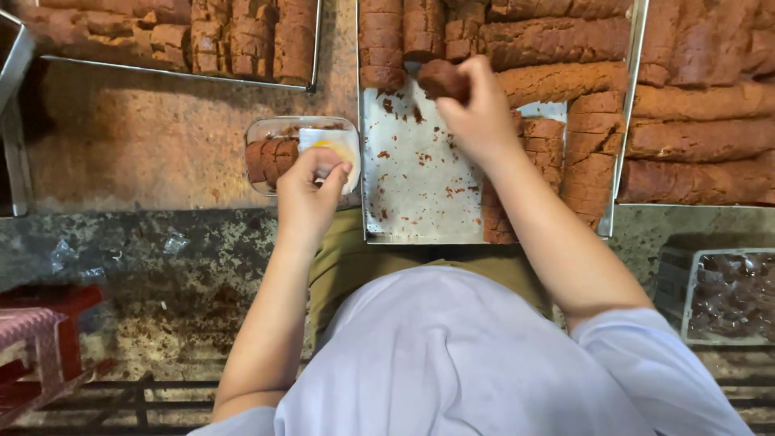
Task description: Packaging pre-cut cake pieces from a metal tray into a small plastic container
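Note:
My left hand (308, 194) grips the near edge of a small clear plastic box (266, 129) that holds several brown cake slices (270, 157) and a white-and-yellow slip (333, 147). My right hand (482, 113) is raised over a metal tray (367, 161) and pinches one brown slice (442, 78) between its fingers. The tray is lined with crumb-speckled white paper (416, 169) and carries rows of sliced brown loaves (557, 81) along its far and right sides.
Two more metal trays of brown loaves sit at far left (169, 71) and far right (702, 121). A stack of clear boxes (726, 295) stands at near right. A red stool (48, 323) is at near left on the stained floor.

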